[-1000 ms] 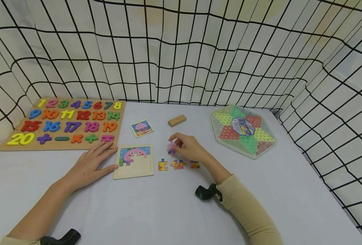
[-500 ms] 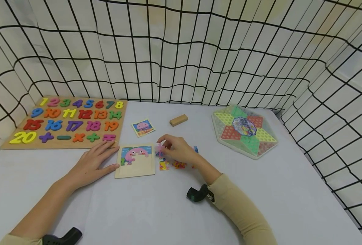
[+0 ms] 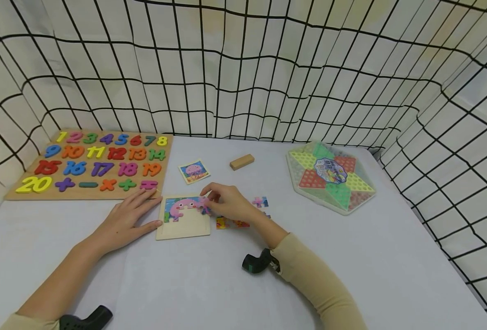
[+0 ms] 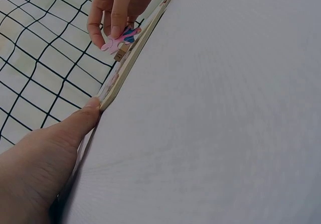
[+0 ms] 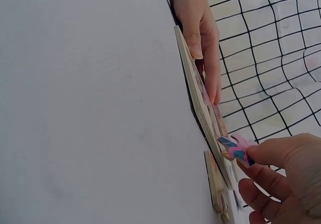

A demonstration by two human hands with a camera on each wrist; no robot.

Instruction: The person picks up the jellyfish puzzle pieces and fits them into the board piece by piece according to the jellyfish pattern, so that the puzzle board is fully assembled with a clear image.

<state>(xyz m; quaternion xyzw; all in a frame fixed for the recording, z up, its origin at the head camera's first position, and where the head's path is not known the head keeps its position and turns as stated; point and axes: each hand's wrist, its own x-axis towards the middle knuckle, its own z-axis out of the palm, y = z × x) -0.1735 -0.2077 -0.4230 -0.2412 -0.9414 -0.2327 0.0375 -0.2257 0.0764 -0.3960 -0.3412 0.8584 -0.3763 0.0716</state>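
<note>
A square wooden jigsaw tray (image 3: 185, 229) lies on the white table, with a pink octopus picture partly filled in along its top and left. My right hand (image 3: 228, 201) pinches a pink and blue jigsaw piece (image 5: 236, 148) between thumb and fingers, over the tray's upper right edge. My left hand (image 3: 123, 219) lies flat with straight fingers, the thumb touching the tray's left edge (image 4: 108, 101). Several loose pieces lie right of the tray, among them a yellow and orange piece (image 3: 221, 223) and a pink and blue one (image 3: 260, 201); my right hand and wrist partly cover them.
Behind the tray lie a small octopus picture card (image 3: 194, 172) and a wooden block (image 3: 242, 162). A number board (image 3: 96, 178) sits at the left, beyond my left fingertips. A hexagonal game box (image 3: 330, 176) lies at the right. Black netting (image 3: 235, 82) over white cloth surrounds the table.
My right hand has moved left with the pinched piece, from above the loose pieces to the tray's right edge. More loose pieces at the right now show. My left hand stays in place.
</note>
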